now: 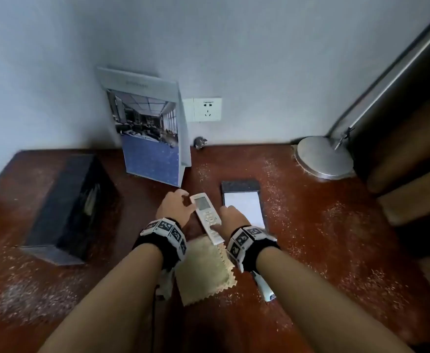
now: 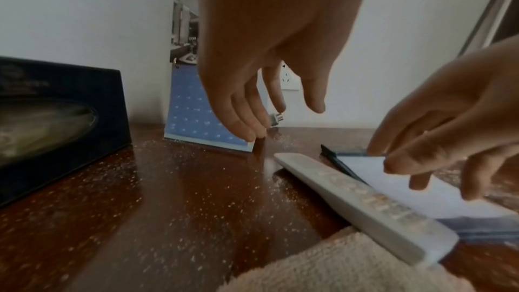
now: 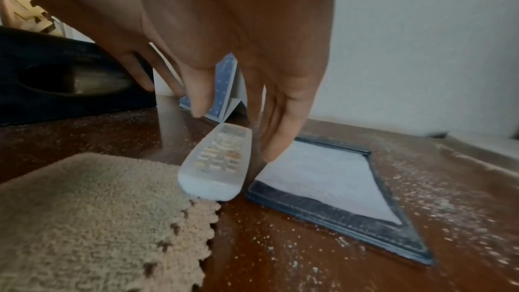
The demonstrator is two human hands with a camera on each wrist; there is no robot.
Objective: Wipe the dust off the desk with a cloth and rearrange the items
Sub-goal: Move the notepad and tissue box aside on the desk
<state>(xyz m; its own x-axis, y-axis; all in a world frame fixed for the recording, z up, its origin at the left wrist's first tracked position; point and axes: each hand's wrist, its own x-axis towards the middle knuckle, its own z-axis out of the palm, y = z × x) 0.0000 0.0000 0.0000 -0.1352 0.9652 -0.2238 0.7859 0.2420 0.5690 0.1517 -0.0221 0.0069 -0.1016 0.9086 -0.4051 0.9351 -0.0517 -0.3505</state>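
Cloth (image 1: 205, 270) lies flat near the counter's (image 1: 336, 238) front edge, pinned under the remote (image 1: 208, 217); both grips, left hand (image 1: 177, 207) and right hand (image 1: 233, 216), hover spread over it, pinching nothing.

dusty desk (image 1: 323, 225), cloth (image 1: 203, 271), remote (image 1: 207, 217), calendar (image 1: 150, 138)

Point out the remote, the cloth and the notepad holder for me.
remote (image 1: 207, 217), head view: middle of its button face.
cloth (image 1: 203, 271), head view: centre of the folded beige pad.
notepad holder (image 1: 240, 186), head view: dark top border above the paper.

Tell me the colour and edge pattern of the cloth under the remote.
The cloth is beige terry with a scalloped edge, clearest in the right wrist view.
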